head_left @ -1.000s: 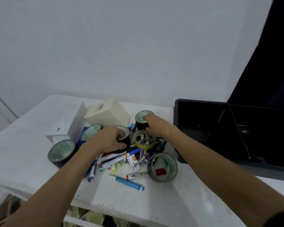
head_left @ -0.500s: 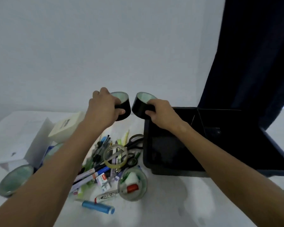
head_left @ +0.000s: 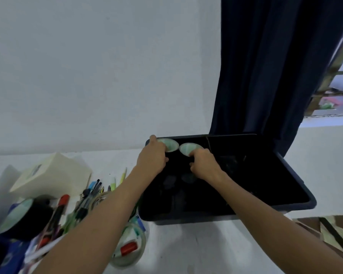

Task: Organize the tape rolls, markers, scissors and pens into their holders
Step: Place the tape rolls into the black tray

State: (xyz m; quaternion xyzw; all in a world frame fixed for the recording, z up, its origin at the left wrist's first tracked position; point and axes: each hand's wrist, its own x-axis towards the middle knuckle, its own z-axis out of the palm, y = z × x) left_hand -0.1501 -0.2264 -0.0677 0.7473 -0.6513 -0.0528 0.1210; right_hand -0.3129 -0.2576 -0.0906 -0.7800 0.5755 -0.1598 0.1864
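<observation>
My left hand (head_left: pixel 152 155) grips a black tape roll (head_left: pixel 169 145) with a pale green core, and my right hand (head_left: pixel 203 165) grips a second black tape roll (head_left: pixel 187 148). Both rolls are held side by side inside the left compartment of the black divided tray (head_left: pixel 293 202), near its far wall. To the left on the white table (head_left: pixel 196 244) lies a pile of markers and pens (head_left: pixel 87 200). Another black tape roll (head_left: pixel 26 216) sits at the far left, and a clear tape roll (head_left: pixel 131 248) lies near the front with a red-capped marker (head_left: pixel 128 249) inside it.
A cream box (head_left: pixel 53 175) stands behind the pile. A dark blue curtain (head_left: pixel 275 66) hangs behind the tray, against a white wall. The tray's right compartment (head_left: pixel 255 171) holds nothing I can make out. The table's right edge ends just past the tray.
Both hands lifted the two black tape rolls off the pile and carried them right, into the tray's left compartment. My view swung right and up.
</observation>
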